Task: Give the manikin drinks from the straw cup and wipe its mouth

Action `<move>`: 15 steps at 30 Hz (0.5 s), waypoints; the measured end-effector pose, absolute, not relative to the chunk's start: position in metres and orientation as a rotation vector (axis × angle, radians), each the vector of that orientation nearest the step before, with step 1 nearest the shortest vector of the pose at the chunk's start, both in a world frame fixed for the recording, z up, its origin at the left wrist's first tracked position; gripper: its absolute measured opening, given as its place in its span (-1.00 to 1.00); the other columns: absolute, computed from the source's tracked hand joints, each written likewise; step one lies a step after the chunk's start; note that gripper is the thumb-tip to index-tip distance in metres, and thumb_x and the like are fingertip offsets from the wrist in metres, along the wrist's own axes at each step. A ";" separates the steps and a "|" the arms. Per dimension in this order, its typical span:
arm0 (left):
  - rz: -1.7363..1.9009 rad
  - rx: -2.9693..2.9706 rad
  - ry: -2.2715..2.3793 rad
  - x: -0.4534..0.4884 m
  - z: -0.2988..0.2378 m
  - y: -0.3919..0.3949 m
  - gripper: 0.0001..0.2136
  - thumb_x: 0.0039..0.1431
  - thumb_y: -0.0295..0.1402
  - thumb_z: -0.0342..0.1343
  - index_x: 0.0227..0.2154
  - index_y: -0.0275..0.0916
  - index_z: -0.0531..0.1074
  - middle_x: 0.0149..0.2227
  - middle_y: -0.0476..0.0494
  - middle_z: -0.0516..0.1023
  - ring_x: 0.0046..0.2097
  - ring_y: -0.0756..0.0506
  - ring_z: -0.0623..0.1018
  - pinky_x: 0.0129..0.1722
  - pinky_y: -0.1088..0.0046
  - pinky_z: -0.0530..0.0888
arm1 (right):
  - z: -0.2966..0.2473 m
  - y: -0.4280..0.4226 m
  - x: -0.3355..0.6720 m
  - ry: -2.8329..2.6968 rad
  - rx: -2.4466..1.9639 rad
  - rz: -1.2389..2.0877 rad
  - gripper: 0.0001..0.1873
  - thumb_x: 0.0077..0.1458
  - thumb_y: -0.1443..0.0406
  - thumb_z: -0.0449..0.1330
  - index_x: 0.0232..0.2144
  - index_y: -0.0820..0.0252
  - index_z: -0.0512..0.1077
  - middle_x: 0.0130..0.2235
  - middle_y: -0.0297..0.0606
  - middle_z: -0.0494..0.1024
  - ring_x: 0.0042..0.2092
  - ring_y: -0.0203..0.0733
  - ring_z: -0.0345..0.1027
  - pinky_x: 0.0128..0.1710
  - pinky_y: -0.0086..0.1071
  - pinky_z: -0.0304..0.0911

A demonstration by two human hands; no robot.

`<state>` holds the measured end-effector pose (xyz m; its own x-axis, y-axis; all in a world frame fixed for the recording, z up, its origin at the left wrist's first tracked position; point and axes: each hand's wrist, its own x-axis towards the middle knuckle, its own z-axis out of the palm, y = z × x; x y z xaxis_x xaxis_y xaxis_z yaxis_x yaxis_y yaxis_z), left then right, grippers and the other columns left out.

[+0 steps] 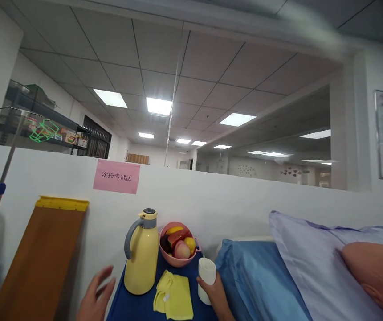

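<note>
My right hand (214,292) is wrapped round a white cup (207,271) at the right side of a blue tabletop (156,266). Whether the cup touches the surface I cannot tell. To the left, my left hand (97,294) hangs in the air with fingers apart, holding nothing. Nearest to it stands a yellow thermos jug (144,258) with a grey handle. A folded yellow cloth (174,296) lies between the jug and the cup. Behind them sits a pink bowl (178,262) with several fruits, among them a peach-like one (181,249).
Right of the tabletop is a bed with blue bedding (258,272), a lilac pillow (298,249) and a manikin-like head (375,272). A brown board (39,258) with a yellow edge leans on the white wall (218,200). A metal pole (2,178) stands far left.
</note>
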<state>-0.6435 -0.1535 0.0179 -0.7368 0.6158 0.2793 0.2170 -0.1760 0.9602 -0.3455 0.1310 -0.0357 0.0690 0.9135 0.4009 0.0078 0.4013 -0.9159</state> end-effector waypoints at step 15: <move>1.408 1.368 2.487 -0.628 0.164 -0.053 -0.61 0.13 0.03 -0.11 -0.47 -0.19 0.36 -0.35 -0.30 0.57 -0.22 -0.33 0.57 -0.35 0.29 0.37 | 0.032 -0.026 -0.322 -1.198 -0.768 0.943 -0.49 -0.32 0.19 0.35 -0.23 0.23 0.42 -0.33 -0.20 0.61 -0.27 0.04 0.49 -0.22 -0.18 0.39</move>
<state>-0.6277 -0.0527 0.1641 -0.6268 0.6659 0.4046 0.6895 0.2322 0.6860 -0.3224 -0.0258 0.0319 0.0939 0.9058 0.4132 -0.1882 0.4237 -0.8860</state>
